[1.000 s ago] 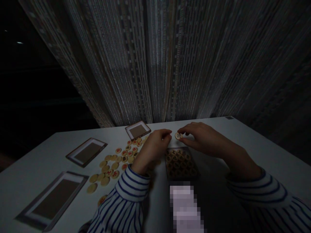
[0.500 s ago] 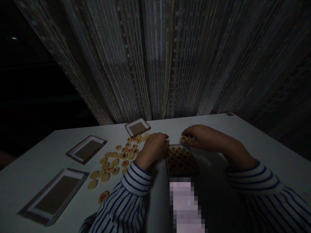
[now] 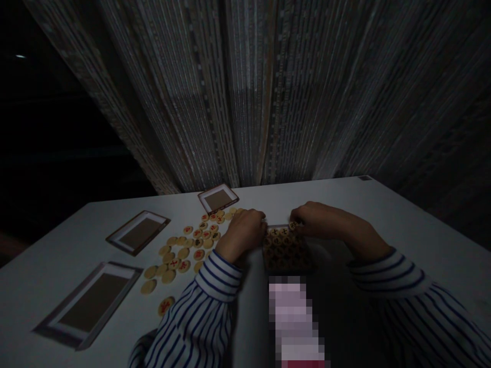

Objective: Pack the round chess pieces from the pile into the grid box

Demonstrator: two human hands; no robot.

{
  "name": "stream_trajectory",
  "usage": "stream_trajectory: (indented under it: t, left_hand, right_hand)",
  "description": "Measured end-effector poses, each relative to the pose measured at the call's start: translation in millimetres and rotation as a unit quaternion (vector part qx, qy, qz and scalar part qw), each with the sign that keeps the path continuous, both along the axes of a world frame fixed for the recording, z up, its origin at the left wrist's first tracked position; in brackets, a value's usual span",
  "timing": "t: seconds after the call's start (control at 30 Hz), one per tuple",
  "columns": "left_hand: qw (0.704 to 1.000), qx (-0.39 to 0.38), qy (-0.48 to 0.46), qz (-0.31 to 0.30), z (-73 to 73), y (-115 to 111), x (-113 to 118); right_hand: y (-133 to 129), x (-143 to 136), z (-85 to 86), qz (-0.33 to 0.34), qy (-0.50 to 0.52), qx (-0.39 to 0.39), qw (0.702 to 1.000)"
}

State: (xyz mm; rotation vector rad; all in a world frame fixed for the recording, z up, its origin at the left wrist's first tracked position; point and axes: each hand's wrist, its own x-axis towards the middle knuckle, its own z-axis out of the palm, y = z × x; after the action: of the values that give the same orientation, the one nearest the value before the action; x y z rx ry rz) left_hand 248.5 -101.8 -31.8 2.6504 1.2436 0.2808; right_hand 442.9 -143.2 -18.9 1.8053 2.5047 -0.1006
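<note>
A small box [image 3: 264, 263] in front of me holds rows of Chinese chess pieces with dark characters. My right hand [image 3: 312, 220] pinches one Chinese chess piece [image 3: 293, 225] at the box's far right corner. At the far left corner, my left hand [image 3: 247, 230] is closed against the rim; its fingertips are partly hidden. To the left of it, loose Chinese chess pieces [image 3: 184, 253] are scattered over the white table, some with red or black characters up and some showing plain faces.
Three framed trays or lids, one far [image 3: 218, 198], one in the middle [image 3: 138, 232] and one near [image 3: 90, 305], lie on the left of the white table [image 3: 414, 240]. A striped curtain [image 3: 249, 102] hangs behind. A small dark patch [image 3: 364, 178] marks the far right corner.
My right hand has brought its chess piece down and slightly right, from beyond the box to its far right corner. My left hand stays at the left rim.
</note>
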Motion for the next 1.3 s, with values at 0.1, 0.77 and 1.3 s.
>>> stream_trajectory:
  t: [0.1, 0.77, 1.3]
  left_hand:
    - [1.000, 0.009, 0.026, 0.005, -0.4, 1, 0]
    - [0.997, 0.031, 0.076, 0.001, 1.1, -1, 0]
    - [0.998, 0.012, 0.066, 0.004, 5.8, -2, 0]
  right_hand:
    - [1, -2, -0.9, -0.022, -0.022, -0.022, 0.999]
    - [4, -13, -10.1, -0.039, -0.115, -0.010, 0.993]
    - [2, -17, -8.2, -0.031, -0.135, -0.007, 0.990]
